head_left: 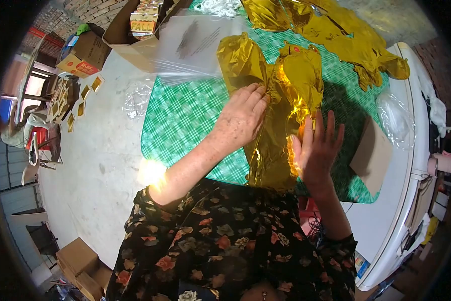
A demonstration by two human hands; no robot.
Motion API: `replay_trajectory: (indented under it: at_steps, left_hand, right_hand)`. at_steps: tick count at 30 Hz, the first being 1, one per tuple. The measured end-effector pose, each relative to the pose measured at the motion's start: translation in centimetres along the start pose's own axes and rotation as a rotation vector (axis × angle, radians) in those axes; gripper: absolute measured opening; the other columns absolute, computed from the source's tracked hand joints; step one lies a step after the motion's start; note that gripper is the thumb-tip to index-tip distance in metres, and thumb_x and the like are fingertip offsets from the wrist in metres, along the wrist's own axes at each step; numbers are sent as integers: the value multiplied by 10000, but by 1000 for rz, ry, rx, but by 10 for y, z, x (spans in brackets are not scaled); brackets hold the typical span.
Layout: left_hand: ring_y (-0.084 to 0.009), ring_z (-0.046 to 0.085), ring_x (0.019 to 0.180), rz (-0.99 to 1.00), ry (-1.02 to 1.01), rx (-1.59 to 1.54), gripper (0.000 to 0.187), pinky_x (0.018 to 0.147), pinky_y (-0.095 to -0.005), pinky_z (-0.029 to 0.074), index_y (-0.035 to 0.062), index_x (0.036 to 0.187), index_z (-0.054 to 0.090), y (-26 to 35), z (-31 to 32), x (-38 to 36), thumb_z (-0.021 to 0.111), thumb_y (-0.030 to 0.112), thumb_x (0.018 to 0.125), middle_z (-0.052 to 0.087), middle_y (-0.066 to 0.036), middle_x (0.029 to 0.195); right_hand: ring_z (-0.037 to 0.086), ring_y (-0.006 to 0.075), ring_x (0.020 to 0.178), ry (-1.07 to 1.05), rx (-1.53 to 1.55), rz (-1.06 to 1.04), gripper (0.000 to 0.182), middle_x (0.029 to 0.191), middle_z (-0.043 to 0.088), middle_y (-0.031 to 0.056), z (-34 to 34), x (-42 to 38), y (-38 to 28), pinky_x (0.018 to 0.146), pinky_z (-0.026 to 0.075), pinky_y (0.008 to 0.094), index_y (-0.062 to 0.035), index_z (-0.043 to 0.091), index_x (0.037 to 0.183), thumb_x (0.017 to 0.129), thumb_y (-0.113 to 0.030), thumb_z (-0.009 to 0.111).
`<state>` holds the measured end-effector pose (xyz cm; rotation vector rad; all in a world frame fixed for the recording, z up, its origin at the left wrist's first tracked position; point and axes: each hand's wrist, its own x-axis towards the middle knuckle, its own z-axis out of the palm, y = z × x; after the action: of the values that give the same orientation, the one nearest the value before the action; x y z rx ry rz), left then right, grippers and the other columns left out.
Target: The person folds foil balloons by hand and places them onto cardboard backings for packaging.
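A crumpled gold foil balloon (270, 95) lies on a green checked cloth (185, 115) in front of me. My left hand (243, 118) rests flat on the balloon's left side, fingers together and pressing down. My right hand (318, 148) is held edge-on with fingers spread, touching the balloon's right lower edge. Neither hand grips anything. More gold foil balloons (331, 35) lie further back on the same cloth.
A clear plastic bag (195, 45) lies at the back left beside open cardboard boxes (85, 52). A brown cardboard piece (371, 155) and a clear bag (393, 118) sit at the right. The white table edge (406, 200) runs along the right. Boxes (80, 261) stand on the concrete floor.
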<state>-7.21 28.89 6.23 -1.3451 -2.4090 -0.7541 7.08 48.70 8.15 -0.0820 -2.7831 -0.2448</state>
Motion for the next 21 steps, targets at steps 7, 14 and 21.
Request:
replay_trajectory:
  at_steps: [7,14,21]
  left_hand:
    - [-374,532,1332,-4,-3,3,461,1124,-475,445,-27,1286,618,0,0,0,707,87,848,588,-194,1382]
    - [-368,535,1328,-8,5,5,437,1119,-472,447,-27,1281,618,2,-1,1,696,87,867,590,-191,1374]
    - [-373,539,1321,-3,14,5,443,1112,-473,455,-25,1290,618,2,-1,1,700,87,869,593,-192,1368]
  right_hand:
    - [425,430,1404,-22,-28,5,612,1464,522,170,10,-3,-1,1165,267,688,-62,608,1365,874,-398,751]
    - [454,388,1388,-35,-22,20,658,1480,509,153,15,-6,-1,1146,296,685,-73,562,1420,878,-397,748]
    - [467,379,1376,-42,-12,29,678,1489,501,154,13,-6,-1,1144,307,673,-79,550,1435,875,-399,757]
